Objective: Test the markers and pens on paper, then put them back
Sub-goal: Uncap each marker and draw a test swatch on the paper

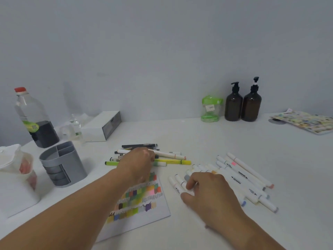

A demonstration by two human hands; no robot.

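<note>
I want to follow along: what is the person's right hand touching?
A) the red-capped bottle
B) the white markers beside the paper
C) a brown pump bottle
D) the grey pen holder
B: the right hand has finger and thumb on white markers lying right of the paper.

Pens [171,156] are partly covered by the blurred left hand [137,164]; markers [239,179] are partly hidden under the right hand [210,193].

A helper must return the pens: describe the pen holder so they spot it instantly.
On the white table, look left, in front of the red-capped bottle. The pen holder stands there: grey, round, open-topped with dividers, unlike the white drawer box behind.
</note>
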